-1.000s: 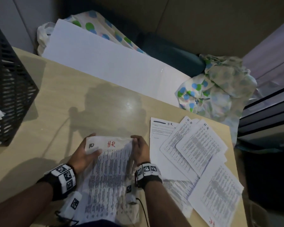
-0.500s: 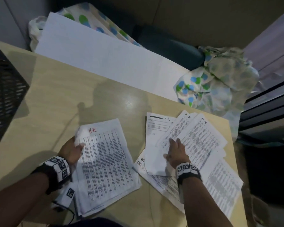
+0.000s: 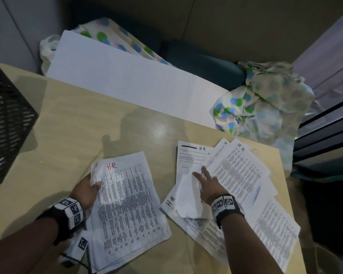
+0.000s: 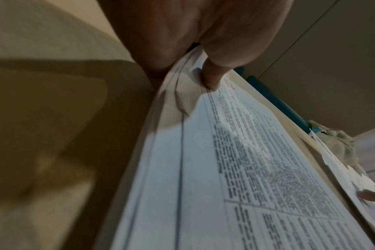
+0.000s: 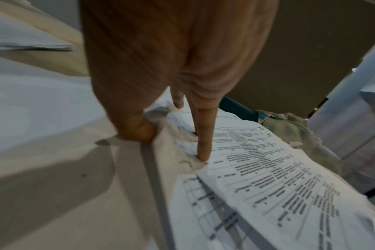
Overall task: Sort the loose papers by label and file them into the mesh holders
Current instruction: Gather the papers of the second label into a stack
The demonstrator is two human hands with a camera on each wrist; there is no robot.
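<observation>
A stack of printed papers marked "HR" in red (image 3: 127, 210) lies on the table near me. My left hand (image 3: 94, 185) grips its left edge; the thumb (image 4: 212, 76) sits on top and the fingers are hidden underneath. To the right, several loose sheets (image 3: 242, 175) labelled "HR" lie fanned out. My right hand (image 3: 204, 182) rests on them with straight fingers. One white sheet (image 3: 186, 198) is rumpled and lifted, caught between the thumb (image 5: 137, 130) below and the index finger (image 5: 203, 135) on top. A black mesh holder (image 3: 6, 123) stands at the far left.
The wooden table (image 3: 87, 119) is bare between the mesh holder and the papers. Its right edge runs just past the loose sheets. Behind the table lean a white board (image 3: 127, 76) and a dotted cloth (image 3: 265, 107).
My right hand left the HR stack, moved right onto the loose sheets and now lifts one rumpled sheet. The left hand kept hold of the stack.
</observation>
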